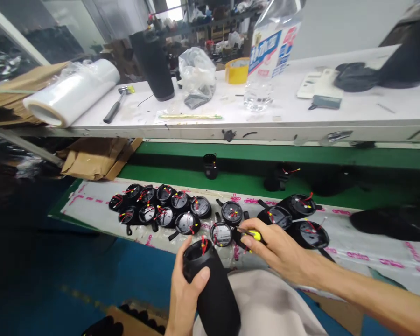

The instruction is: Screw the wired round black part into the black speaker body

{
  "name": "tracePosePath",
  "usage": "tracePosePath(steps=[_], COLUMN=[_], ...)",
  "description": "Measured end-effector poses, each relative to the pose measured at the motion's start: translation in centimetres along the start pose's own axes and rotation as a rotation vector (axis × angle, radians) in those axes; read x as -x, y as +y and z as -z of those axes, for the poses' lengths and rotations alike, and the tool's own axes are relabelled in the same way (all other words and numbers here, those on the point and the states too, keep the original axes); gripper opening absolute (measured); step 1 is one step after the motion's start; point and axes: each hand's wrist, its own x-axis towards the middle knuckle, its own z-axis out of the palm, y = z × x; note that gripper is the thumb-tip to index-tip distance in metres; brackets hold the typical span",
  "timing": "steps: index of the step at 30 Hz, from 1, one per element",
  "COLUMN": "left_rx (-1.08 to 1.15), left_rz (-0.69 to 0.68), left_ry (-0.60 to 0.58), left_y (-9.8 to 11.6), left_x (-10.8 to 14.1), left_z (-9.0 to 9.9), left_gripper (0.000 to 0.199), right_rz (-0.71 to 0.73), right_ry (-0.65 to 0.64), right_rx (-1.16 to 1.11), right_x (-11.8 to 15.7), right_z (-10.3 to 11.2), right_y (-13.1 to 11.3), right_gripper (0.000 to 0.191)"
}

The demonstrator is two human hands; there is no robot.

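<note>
In the head view my left hand (186, 291) is wrapped round a black cylindrical speaker body (217, 298), tilted with its open end up. Red wires with small connectors (204, 245) stick out of that opening. My right hand (278, 245) is closed on a small tool with a yellow and black handle (255, 234); its exact kind is not clear. Just beyond both hands stand several similar black cylinders, among them one with a grey inner disc (221, 234) and another (232, 212) behind it, with red wires on top.
More black cylinders (166, 217) are grouped at the left on the covered bench (94, 198), and others (310, 233) at the right. Behind runs a green belt (175, 161). The shelf (224, 105) above carries a water bottle (266, 60), yellow tape (237, 72) and a film roll (73, 91).
</note>
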Motion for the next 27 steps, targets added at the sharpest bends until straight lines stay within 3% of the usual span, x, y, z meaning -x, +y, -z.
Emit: tracePosePath(steps=[3,8,14,18,21,23,27], left_rx=[-0.168,-0.354,-0.505,-0.602,-0.683,-0.764,-1.000], left_rz=[-0.069,-0.242,-0.514,-0.706,-0.946,-1.039,-1.051], left_ry=[0.008,-0.175,-0.315,-0.572,-0.752,-0.754,-0.720], left_y=[0.3,0.1,-0.9,-2.2,-3.3,-3.7,-4.4], left_x=[-0.2,-0.7,-0.7,-0.6,-0.9,-1.4,-2.7], left_z=[-0.2,-2.4,-5.9,-8.8,-11.5,-13.3,-16.4], left_gripper=[0.093,0.078,0.083,0.094,0.099,0.099,0.097], right_rz=[-0.088,-0.179,-0.264,-0.322,-0.431,-0.510,-0.587], right_ry=[0.152,0.354,0.460,0.445,0.561,0.634,0.687], right_rx=[-0.092,-0.141,-0.135,-0.201,-0.312,-0.360,-0.371], right_x=[1.2,3.4,6.3,8.6,10.1,10.9,11.7], right_z=[0.2,-0.1,0.2,0.0,-0.9,-1.4,-2.2], right_y=[1.8,5.1,5.0,5.0,6.6,8.1,10.5], right_gripper=[0.041,0.041,0.040,0.041,0.045,0.047,0.050])
